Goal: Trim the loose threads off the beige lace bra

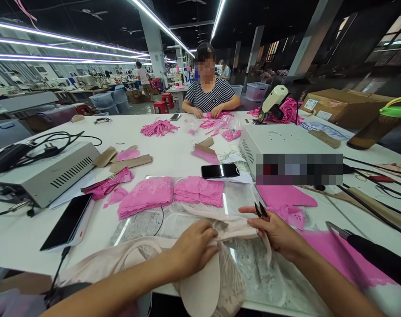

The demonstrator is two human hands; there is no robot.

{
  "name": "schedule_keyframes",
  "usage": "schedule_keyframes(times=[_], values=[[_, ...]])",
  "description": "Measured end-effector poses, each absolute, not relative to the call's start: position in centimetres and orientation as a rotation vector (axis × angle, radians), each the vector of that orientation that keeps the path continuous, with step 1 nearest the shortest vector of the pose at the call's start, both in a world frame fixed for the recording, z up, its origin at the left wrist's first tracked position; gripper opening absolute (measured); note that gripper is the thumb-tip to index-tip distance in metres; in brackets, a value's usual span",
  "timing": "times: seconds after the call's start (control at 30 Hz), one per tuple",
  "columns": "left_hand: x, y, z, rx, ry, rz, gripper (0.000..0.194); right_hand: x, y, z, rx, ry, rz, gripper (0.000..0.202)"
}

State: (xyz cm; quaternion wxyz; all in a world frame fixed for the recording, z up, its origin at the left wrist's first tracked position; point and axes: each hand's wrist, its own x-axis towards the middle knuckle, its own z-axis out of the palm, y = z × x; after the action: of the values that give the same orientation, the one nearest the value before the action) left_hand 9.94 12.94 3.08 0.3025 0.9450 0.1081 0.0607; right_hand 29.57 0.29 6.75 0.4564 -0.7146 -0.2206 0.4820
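A beige garment point(235, 231) with lace parts and a smooth oval pad point(201, 288) hangs over the near table edge. My left hand point(195, 248) is closed on it, fingers bunched at a narrow part. To the right, my right hand point(276, 229) pinches the garment's strip between thumb and fingers, with small dark thread snips point(261, 211) held in the same hand, blades pointing up. Just beyond my hands lie two stacks of pink lace pieces, the left one point(147, 196) and the right one point(198, 191), on a clear sheet.
A black phone point(220, 171) lies beyond the stacks. Metal boxes stand left point(45, 176) and right point(280, 143). Large scissors point(362, 242) and pink fabric point(346, 259) are at the right. Across the table point(167, 154) a person point(213, 92) handles pink strips.
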Motion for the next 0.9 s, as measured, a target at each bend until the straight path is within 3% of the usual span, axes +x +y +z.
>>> schedule_keyframes(times=[0.2, 0.43, 0.6, 0.77, 0.9], values=[[9.7, 13.2, 5.6, 1.942, 0.155, -0.071, 0.011, 29.3, -0.9, 8.9, -1.684, -0.686, 1.173, 0.058], [9.8, 15.1, 4.6, 1.478, 0.13, -0.161, 0.031, 29.2, 0.6, 8.1, -1.769, -1.017, 0.962, 0.027], [9.4, 15.7, 4.1, 1.677, 0.221, -0.14, 0.029, 29.8, 0.0, 7.8, -1.804, -1.185, 0.909, 0.025], [8.1, 14.6, 5.1, 1.957, 0.311, -0.05, 0.042, 29.2, -3.0, 6.5, -1.97, -1.285, 0.947, 0.026], [8.1, 13.1, 5.5, 2.089, 0.303, -0.04, 0.035, 28.7, -4.9, 5.0, -1.982, -1.247, 0.94, 0.032]])
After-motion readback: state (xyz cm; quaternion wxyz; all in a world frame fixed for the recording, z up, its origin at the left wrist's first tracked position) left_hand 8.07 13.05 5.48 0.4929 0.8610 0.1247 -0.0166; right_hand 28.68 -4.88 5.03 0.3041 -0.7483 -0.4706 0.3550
